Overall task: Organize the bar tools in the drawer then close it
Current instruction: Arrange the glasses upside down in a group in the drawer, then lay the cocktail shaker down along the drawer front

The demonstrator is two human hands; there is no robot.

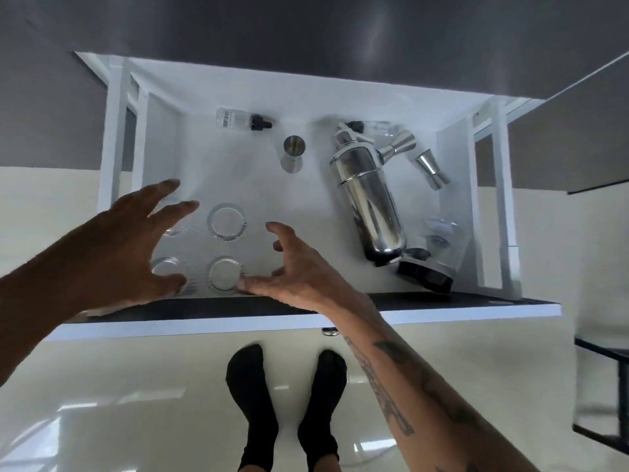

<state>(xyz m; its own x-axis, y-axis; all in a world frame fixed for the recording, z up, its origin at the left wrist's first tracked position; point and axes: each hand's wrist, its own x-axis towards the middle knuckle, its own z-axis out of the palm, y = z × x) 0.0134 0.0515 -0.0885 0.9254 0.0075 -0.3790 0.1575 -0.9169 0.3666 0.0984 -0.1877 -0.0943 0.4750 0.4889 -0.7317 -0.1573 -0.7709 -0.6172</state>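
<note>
The white drawer [340, 93] stands pulled out below me. Several clear glasses stand upright in its front left part, among them one glass [226, 221] and another glass [224, 274]. My left hand [126, 240] hovers over the left glasses with fingers spread, holding nothing. My right hand [292, 267] is open beside the front glass, its fingertips near the rim. A steel shaker [369, 195] lies on its side at the right. One steel jigger [293, 153] stands mid-drawer, a second jigger [396, 144] and a third jigger [431, 168] lie by the shaker. A dropper bottle [241, 119] lies at the back.
A clear jar with a black lid [434, 257] lies at the drawer's front right corner. The dark drawer front [442, 299] faces me, with a metal knob [329, 332] below it. My feet in black socks [286, 403] stand on the glossy floor. A dark counter [306, 35] overhangs the back.
</note>
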